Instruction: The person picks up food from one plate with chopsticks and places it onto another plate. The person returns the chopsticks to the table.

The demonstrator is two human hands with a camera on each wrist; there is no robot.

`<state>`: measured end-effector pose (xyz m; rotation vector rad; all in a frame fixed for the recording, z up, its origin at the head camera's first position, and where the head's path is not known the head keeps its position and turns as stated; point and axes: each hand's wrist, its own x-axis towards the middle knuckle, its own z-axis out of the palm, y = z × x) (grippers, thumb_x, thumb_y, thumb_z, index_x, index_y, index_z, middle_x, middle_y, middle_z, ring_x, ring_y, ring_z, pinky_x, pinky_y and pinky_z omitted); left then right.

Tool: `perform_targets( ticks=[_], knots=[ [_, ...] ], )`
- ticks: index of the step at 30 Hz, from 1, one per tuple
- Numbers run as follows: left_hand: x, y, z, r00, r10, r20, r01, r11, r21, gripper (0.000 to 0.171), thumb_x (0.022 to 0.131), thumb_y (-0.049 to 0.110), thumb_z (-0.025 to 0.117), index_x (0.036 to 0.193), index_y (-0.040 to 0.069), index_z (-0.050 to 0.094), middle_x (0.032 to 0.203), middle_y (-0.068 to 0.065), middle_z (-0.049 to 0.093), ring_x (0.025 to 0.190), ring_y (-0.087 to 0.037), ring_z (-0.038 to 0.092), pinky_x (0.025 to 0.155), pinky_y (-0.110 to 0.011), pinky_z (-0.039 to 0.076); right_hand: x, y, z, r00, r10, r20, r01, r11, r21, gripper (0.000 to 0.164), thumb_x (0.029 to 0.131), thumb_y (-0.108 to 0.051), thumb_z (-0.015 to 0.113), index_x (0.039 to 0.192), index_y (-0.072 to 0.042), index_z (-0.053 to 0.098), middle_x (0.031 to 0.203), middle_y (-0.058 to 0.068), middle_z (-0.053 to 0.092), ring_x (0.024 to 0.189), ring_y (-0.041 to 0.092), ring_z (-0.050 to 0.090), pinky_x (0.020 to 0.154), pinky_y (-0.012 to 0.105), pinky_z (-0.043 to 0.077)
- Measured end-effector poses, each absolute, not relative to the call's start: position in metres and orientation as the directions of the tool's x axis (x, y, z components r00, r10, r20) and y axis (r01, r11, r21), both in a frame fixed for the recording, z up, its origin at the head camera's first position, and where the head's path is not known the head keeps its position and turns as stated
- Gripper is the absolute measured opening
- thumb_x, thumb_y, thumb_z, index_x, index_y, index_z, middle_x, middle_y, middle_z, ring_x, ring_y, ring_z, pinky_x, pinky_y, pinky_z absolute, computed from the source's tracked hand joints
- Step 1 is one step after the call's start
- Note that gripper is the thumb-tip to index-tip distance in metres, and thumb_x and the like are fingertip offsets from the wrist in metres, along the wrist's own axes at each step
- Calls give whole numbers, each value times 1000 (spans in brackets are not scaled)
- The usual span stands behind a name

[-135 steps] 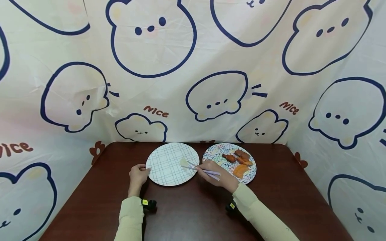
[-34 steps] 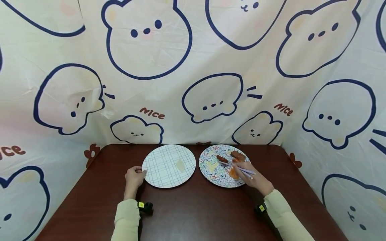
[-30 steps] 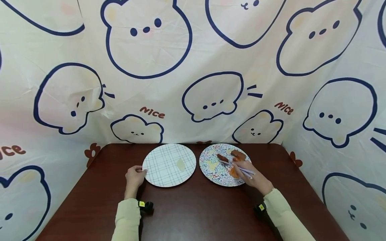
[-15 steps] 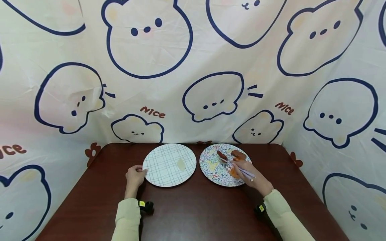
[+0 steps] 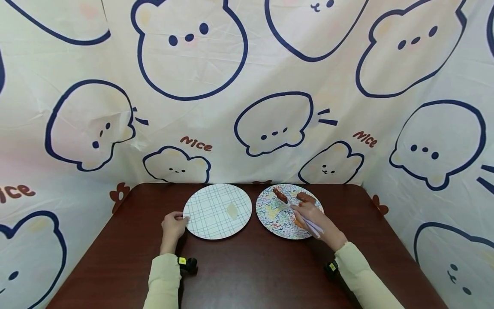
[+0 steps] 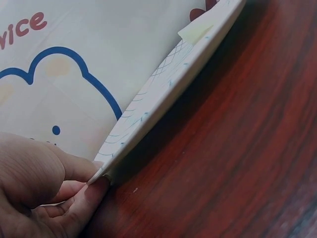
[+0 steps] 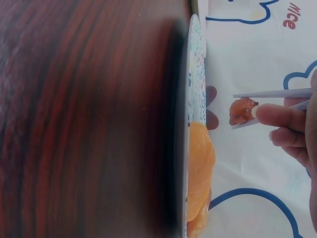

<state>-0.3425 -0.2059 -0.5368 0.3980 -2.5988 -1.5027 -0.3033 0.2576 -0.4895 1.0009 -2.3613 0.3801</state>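
My left hand (image 5: pixel 173 227) pinches the near-left rim of a white plate with a blue grid (image 5: pixel 208 216), thumb on top and fingers beneath in the left wrist view. A thin pale slice (image 5: pixel 232 211) lies on that plate. My right hand (image 5: pixel 322 223) holds a pair of pale purple chopsticks (image 5: pixel 314 228) over a speckled plate (image 5: pixel 287 231). Between the chopstick tips is a glossy brown chicken drumstick (image 7: pixel 241 111), clear of the plate in the right wrist view. Orange slices (image 7: pixel 200 168) lie on the speckled plate, partly hidden by my right hand in the head view.
Another brown meat piece (image 5: pixel 306 198) sits towards the back of the speckled plate, and a pale yellow patch (image 5: pixel 272 211) shows at its left. Both plates stand at the far edge of the dark wooden table (image 5: pixel 224 274), before a printed cloth backdrop (image 5: pixel 216 128).
The chopsticks had the pale slice at the gridded plate; it now lies there. My right hand moved to the speckled plate, and the drumstick has risen, gripped by the chopsticks. My left hand stayed.
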Motion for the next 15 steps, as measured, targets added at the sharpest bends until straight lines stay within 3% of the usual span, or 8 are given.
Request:
perform_targets(
  ticks=[5, 9, 15],
  knots=[
    [-342, -207, -537, -962, -270, -37, -164, 468, 868, 39, 99, 15, 62, 128, -11, 60, 116, -29, 60, 110, -42, 53, 82, -49, 51, -307, 255, -493, -482, -587, 650, -762, 647, 18, 26, 89, 2, 65, 113, 8, 74, 83, 10, 73, 71, 19, 61, 63, 35, 54],
    [-343, -208, -538, -963, -265, -38, -162, 464, 871, 39, 99, 16, 61, 128, -10, 60, 117, -28, 60, 113, -42, 51, 82, -49, 50, -306, 251, -492, -446, -588, 675, -770, 636, 46, 24, 96, -4, 61, 114, 6, 74, 75, 7, 67, 66, 17, 57, 58, 33, 49],
    [-344, -208, -538, -962, -270, -44, -169, 459, 872, 39, 98, 16, 61, 128, -10, 60, 117, -28, 60, 113, -42, 50, 81, -47, 51, -300, 243, -489, -510, -601, 616, -743, 668, 37, 28, 95, -6, 63, 119, 2, 73, 76, 2, 66, 70, 14, 57, 65, 29, 52]
  ],
)
